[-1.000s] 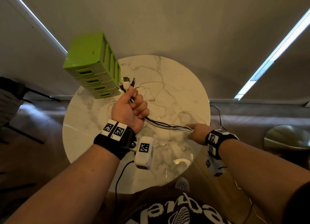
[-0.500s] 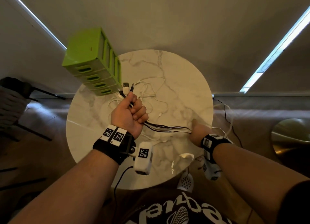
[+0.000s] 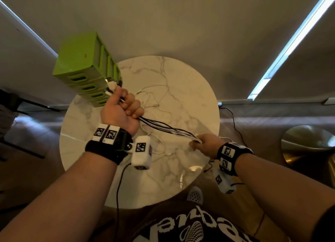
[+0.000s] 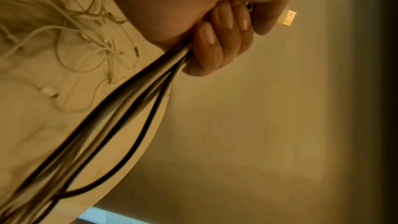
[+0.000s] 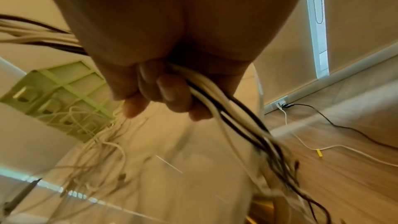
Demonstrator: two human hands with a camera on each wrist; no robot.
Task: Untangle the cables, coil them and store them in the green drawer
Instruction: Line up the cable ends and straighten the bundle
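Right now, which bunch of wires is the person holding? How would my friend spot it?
Find the round marble table with the green drawers at its back left. Above it, the left hand and right hand stretch one bundle of wires between them. It mixes black and white, unlike the thin white wires lying loose.

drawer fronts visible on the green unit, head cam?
4, stacked one above another on the green drawer unit at the table's far left. The left hand partly covers the lowest; more could be hidden.

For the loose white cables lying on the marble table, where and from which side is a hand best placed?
Probably pinch the loose white cables at a raised loop, coming from above: they lie flat and thin on the table, beyond the held bundle.
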